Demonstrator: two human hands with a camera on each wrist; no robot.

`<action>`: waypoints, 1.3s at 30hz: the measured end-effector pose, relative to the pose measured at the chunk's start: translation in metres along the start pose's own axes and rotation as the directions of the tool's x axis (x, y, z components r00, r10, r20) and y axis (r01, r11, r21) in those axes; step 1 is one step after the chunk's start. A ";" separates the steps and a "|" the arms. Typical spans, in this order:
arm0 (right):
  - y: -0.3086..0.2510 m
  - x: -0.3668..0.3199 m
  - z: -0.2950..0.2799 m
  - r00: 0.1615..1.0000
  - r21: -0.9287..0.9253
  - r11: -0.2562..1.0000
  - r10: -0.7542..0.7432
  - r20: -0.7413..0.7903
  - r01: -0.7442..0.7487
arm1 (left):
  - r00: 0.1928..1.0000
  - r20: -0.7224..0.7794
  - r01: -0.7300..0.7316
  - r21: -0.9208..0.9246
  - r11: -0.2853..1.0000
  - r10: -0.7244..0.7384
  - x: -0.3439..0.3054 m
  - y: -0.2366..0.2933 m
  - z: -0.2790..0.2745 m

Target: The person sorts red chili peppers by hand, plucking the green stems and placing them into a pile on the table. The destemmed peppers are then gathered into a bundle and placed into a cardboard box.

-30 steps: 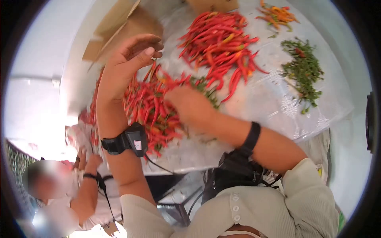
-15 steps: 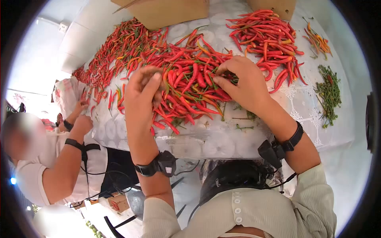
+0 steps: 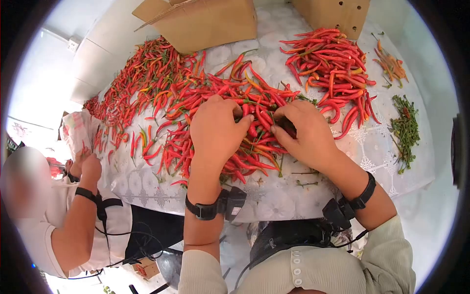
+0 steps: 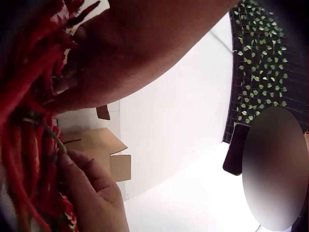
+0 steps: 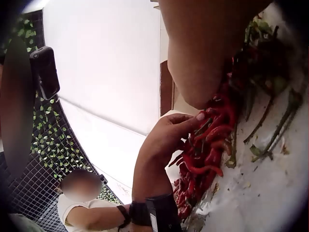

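A big heap of red chillies (image 3: pixel 230 98) covers the middle of the white-clothed table (image 3: pixel 274 201). Both my hands lie on its near part, knuckles up and fingertips facing each other. My left hand (image 3: pixel 218 130) curls its fingers over a few chillies; the right wrist view has it (image 5: pixel 169 135) pinching into the red bunch (image 5: pixel 212 145). My right hand (image 3: pixel 303 132) grips chillies at the same spot. In the left wrist view its fingers (image 4: pixel 91 193) hold a green stem (image 4: pixel 55 137) beside the chillies (image 4: pixel 24 145). What lies under the palms is hidden.
A separate pile of red chillies (image 3: pixel 333 63) lies at the back right, with green stems (image 3: pixel 405 130) and a few orange chillies (image 3: pixel 391 61) further right. Two cardboard boxes (image 3: pixel 205 22) (image 3: pixel 338 12) stand at the back. Another person (image 3: pixel 83 215) works at the table's left end.
My left hand came down from the heap's left edge onto the chillies and moved right, so its fingertips now nearly meet my right hand's. The right hand shifted slightly nearer.
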State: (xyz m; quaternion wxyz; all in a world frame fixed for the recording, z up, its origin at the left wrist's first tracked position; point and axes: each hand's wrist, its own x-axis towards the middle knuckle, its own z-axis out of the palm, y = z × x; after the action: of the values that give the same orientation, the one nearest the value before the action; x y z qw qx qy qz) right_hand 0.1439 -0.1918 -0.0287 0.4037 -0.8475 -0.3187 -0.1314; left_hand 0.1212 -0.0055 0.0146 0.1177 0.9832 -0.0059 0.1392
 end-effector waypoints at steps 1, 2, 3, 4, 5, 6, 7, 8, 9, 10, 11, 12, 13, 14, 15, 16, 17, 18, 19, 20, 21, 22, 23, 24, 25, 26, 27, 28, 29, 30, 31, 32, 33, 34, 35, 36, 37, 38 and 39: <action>-0.001 0.001 -0.001 1.000 0.001 1.000 0.009 0.004 -0.009 | 1.000 0.008 0.006 -0.039 0.999 -0.006 0.000 -0.001 0.001; -0.001 0.000 -0.001 1.000 -0.023 1.000 -0.008 0.003 0.008 | 1.000 0.015 0.011 -0.078 0.997 -0.010 0.000 -0.001 0.001; -0.001 -0.001 -0.001 1.000 -0.047 0.999 -0.024 0.000 0.024 | 1.000 0.000 0.006 -0.174 0.985 -0.006 -0.001 -0.001 0.000; -0.002 -0.001 -0.001 0.999 -0.070 0.997 -0.038 -0.006 0.038 | 1.000 -0.015 -0.003 -0.266 0.964 -0.001 -0.003 -0.001 -0.003; -0.002 -0.001 -0.002 0.999 -0.065 0.997 -0.032 0.016 0.033 | 1.000 -0.030 -0.016 -0.355 0.935 0.005 -0.003 -0.002 -0.005; -0.002 -0.001 -0.003 0.999 -0.060 0.998 -0.026 0.038 0.029 | 0.995 -0.081 -0.091 -0.469 0.878 0.059 -0.002 -0.004 -0.006; -0.003 -0.002 -0.004 0.998 -0.054 0.998 -0.020 0.060 0.024 | 0.985 -0.136 -0.165 -0.573 0.803 0.105 -0.001 -0.006 -0.005; -0.004 -0.002 -0.004 0.998 -0.028 0.999 -0.013 0.057 0.014 | 0.971 -0.195 -0.237 -0.664 0.709 0.141 -0.001 -0.006 -0.005; -0.005 -0.002 -0.004 0.998 -0.003 1.000 -0.006 0.056 0.006 | 0.981 -0.146 -0.193 -0.787 0.587 0.126 -0.003 -0.004 -0.008; -0.005 -0.003 -0.004 0.998 0.021 1.000 -0.002 0.056 0.000 | 0.988 -0.096 -0.139 -0.884 0.446 0.119 -0.005 0.000 -0.011; -0.005 -0.003 -0.004 0.999 0.048 0.999 0.006 0.048 -0.009 | 0.992 -0.044 -0.077 -0.953 0.292 0.118 -0.006 0.003 -0.012; -0.004 -0.003 -0.004 0.999 0.077 0.997 0.014 0.041 -0.017 | 0.989 -0.059 -0.090 -0.967 0.240 0.134 -0.006 0.003 -0.011; -0.004 -0.003 -0.004 0.999 0.105 0.994 0.020 0.036 -0.024 | 0.986 -0.075 -0.103 -0.977 0.188 0.148 -0.006 0.001 -0.007; -0.004 -0.002 -0.004 0.999 0.127 0.991 0.027 0.023 -0.030 | 0.983 -0.092 -0.114 -0.984 0.134 0.159 -0.006 0.000 -0.005; -0.004 -0.001 -0.004 0.999 0.150 0.988 0.036 0.011 -0.038 | 0.986 -0.083 -0.096 -0.991 0.088 0.141 -0.007 0.001 -0.003; -0.004 -0.001 -0.003 0.999 0.173 0.984 0.048 -0.001 -0.047 | 0.989 -0.073 -0.079 -0.996 0.042 0.126 -0.008 0.001 -0.002; -0.005 0.000 -0.003 0.995 0.296 0.950 0.103 -0.008 -0.096 | 0.992 -0.064 -0.064 -0.998 -0.005 0.112 -0.008 0.002 -0.001; -0.006 0.000 -0.002 0.987 0.413 0.899 0.160 -0.006 -0.143 | 0.992 -0.071 -0.068 -0.997 -0.034 0.101 -0.007 0.003 -0.001; -0.007 0.000 -0.001 0.976 0.523 0.831 0.217 0.004 -0.187 | 0.993 -0.076 -0.071 -0.996 -0.063 0.089 -0.006 0.005 -0.002; -0.006 -0.001 0.000 0.973 0.595 0.777 0.226 0.037 -0.203 | 0.994 -0.080 -0.073 -0.993 -0.093 0.075 -0.007 0.006 -0.002; -0.002 -0.001 0.002 0.970 0.662 0.717 0.232 0.070 -0.219 | 0.997 -0.069 -0.066 -0.994 -0.083 0.034 -0.009 0.005 -0.002; 0.000 -0.001 0.003 0.967 0.721 0.653 0.233 0.099 -0.231 | 0.998 -0.061 -0.061 -0.995 -0.074 -0.004 -0.009 0.003 -0.003; -0.001 0.000 0.001 0.965 0.779 0.579 0.230 0.127 -0.240 | 0.998 -0.054 -0.057 -0.996 -0.064 -0.043 -0.009 0.001 -0.004; -0.002 0.002 0.000 0.962 0.829 0.500 0.223 0.155 -0.249 | 0.997 -0.062 -0.067 -0.992 -0.106 -0.048 -0.007 -0.005 -0.003; -0.003 0.003 -0.001 0.960 0.872 0.416 0.215 0.182 -0.259 | 0.996 -0.070 -0.077 -0.986 -0.148 -0.054 -0.004 -0.013 -0.002; -0.004 0.004 -0.003 0.952 0.877 0.389 0.221 0.210 -0.284 | 0.995 -0.075 -0.085 -0.978 -0.190 -0.061 -0.003 -0.017 0.000; -0.004 0.005 -0.004 0.944 0.881 0.359 0.227 0.238 -0.309 | 0.987 -0.063 -0.095 -0.972 -0.214 -0.148 -0.004 -0.013 -0.005; -0.005 0.005 -0.005 0.935 0.884 0.329 0.233 0.266 -0.333 | 0.982 -0.070 -0.108 -0.971 -0.212 -0.175 -0.004 -0.011 -0.007; -0.004 0.004 -0.004 0.929 0.895 0.284 0.240 0.281 -0.344 | 0.976 -0.078 -0.121 -0.970 -0.210 -0.202 -0.003 -0.010 -0.008; -0.003 0.004 -0.003 0.923 0.905 0.238 0.245 0.297 -0.354 | 0.970 -0.087 -0.135 -0.969 -0.207 -0.229 -0.003 -0.010 -0.009; -0.003 0.004 -0.002 0.917 0.912 0.192 0.249 0.311 -0.362 | 0.970 -0.077 -0.125 -0.971 -0.204 -0.229 -0.003 -0.010 -0.008; -0.001 0.004 -0.002 0.916 0.909 0.193 0.240 0.321 -0.369 | 0.971 -0.068 -0.116 -0.973 -0.201 -0.229 -0.002 -0.010 -0.007; 0.000 0.003 -0.002 0.916 0.906 0.195 0.229 0.329 -0.374 | 0.971 -0.061 -0.108 -0.974 -0.197 -0.229 -0.002 -0.010 -0.006; 0.001 0.004 -0.003 0.916 0.904 0.198 0.218 0.337 -0.380 | 0.972 -0.048 -0.086 -0.984 -0.159 -0.231 -0.003 -0.009 -0.005; 0.002 0.004 -0.001 0.919 0.907 0.218 0.245 0.307 -0.361 | 0.972 -0.036 -0.066 -0.990 -0.121 -0.232 -0.003 -0.007 -0.004; 0.003 0.003 0.002 0.921 0.909 0.237 0.272 0.277 -0.344 | 0.972 -0.023 -0.043 -0.996 -0.084 -0.235 -0.003 -0.005 -0.002; 0.003 0.003 0.004 0.922 0.910 0.256 0.299 0.247 -0.327 | 0.976 -0.016 -0.029 -0.998 -0.059 -0.217 -0.003 -0.004 -0.001; 0.002 0.004 0.004 0.922 0.908 0.270 0.309 0.232 -0.319 | 0.980 -0.008 -0.015 -0.999 -0.035 -0.199 -0.003 -0.002 0.001; 0.002 0.005 0.003 0.922 0.907 0.283 0.321 0.217 -0.312 | 0.983 0.002 0.000 -1.000 -0.011 -0.182 -0.003 -0.001 0.003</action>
State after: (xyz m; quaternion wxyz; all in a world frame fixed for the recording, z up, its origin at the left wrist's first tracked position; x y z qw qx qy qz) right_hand 0.1485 -0.1881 -0.0294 0.8295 -0.5131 -0.1607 0.1512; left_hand 0.1188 -0.0058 0.0108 0.7879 0.5967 -0.0314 0.1487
